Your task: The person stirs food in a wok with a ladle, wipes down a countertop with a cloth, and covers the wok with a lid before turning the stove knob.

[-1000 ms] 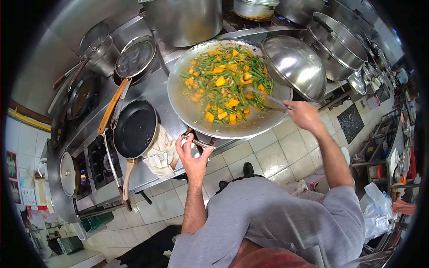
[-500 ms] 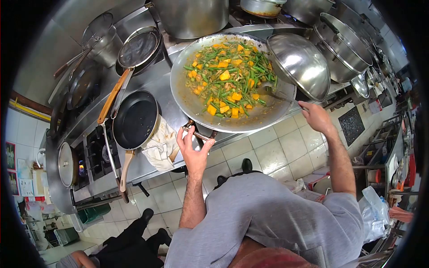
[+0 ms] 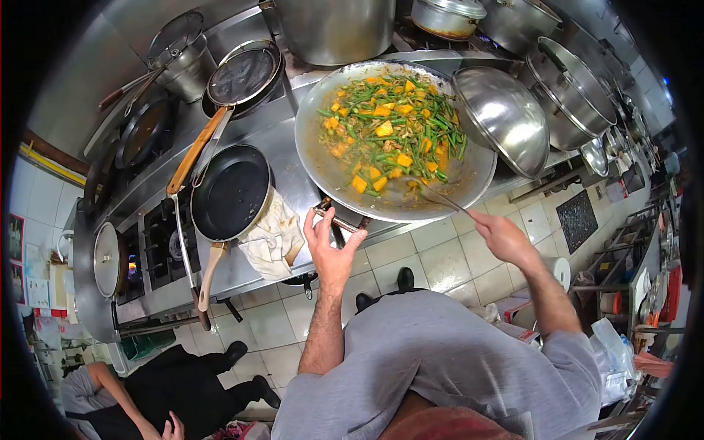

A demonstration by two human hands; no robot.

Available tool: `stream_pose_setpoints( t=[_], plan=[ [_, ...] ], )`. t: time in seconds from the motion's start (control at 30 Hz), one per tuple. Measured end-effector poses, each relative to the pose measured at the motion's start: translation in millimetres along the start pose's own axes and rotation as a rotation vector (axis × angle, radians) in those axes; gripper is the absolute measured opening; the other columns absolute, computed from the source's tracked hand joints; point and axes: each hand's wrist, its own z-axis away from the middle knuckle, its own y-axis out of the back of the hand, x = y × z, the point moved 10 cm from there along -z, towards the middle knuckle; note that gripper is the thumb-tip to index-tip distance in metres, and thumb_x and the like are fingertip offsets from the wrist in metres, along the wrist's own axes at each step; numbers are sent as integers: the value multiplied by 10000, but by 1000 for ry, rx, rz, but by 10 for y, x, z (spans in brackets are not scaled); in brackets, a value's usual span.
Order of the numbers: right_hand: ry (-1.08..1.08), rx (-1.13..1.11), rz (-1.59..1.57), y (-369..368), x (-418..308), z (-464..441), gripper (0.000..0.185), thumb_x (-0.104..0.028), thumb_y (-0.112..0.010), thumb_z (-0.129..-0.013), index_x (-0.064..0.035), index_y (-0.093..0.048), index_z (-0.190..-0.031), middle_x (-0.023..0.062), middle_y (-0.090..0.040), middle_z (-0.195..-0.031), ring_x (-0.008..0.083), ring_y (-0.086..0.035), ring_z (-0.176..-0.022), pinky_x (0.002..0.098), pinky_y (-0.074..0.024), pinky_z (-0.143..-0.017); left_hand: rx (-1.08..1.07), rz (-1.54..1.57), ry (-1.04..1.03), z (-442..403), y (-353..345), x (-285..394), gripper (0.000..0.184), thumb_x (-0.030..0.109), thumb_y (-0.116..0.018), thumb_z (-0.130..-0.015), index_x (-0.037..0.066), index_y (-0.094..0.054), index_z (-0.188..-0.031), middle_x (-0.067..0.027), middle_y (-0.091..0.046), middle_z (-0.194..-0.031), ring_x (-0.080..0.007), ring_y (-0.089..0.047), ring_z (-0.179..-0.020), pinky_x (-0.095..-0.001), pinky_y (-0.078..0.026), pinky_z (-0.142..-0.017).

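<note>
Steel stovetop extends left of the wide, round, grey metal pan of green-and-orange cut vegetables. At its near side, the left hand clasps its dark metal handle; near its right rim, the right hand clamps a long-handled metal utensil. Brace steadily, scoop low.

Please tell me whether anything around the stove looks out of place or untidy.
The cloth beside the black frying pan looks untidy: it lies crumpled, with brownish stains.
</note>
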Motion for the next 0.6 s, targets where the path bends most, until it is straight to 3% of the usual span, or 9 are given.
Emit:
stream_pose_setpoints(
  t=[0.17,0.23,0.43,0.5,0.6],
  plan=[
    [8,126,119,-192,-284,-518,333,-190,-453,-912,-121,-539,-1226,230,-635,-897,404,-607,-838,492,-473,-749,7,-16,-27,9,-4,5,683,255,-831,-645,78,-540,-1237,-171,-317,-1365,-312,-370,-1258,-423,-331,-1028],
    [25,126,168,-59,-371,-454,328,-193,-457,-909,-124,-541,-1219,233,-633,-863,406,-607,-817,500,-474,-730,17,-104,-76,5,16,78,682,227,-848,-633,55,-548,-1222,-154,-317,-1368,-251,-525,-1070,-379,-429,-929],
    [111,106,259,585,-163,18,310,-176,-476,-913,-110,-547,-1207,228,-625,-789,409,-605,-777,498,-473,-689,38,-87,-67,22,13,25,690,248,-851,-622,66,-555,-1218,-155,-325,-1361,-270,-508,-1086,-388,-422,-937],
    [92,85,235,626,-68,10,292,-152,-481,-916,-71,-552,-1188,239,-627,-835,418,-600,-811,487,-473,-704,-27,-49,15,-1,-24,-78,664,249,-830,-648,76,-553,-1227,-158,-325,-1359,-306,-396,-1221,-417,-341,-1019],
    [224,200,22,676,146,-6,286,-142,-490,-915,-36,-552,-1173,254,-621,-909,424,-588,-861,472,-470,-732,-7,-201,-26,-137,125,57,552,227,-829,-642,83,-610,-1128,-142,-383,-1283,-297,-400,-1194,-408,-332,-1016]
  ],
)
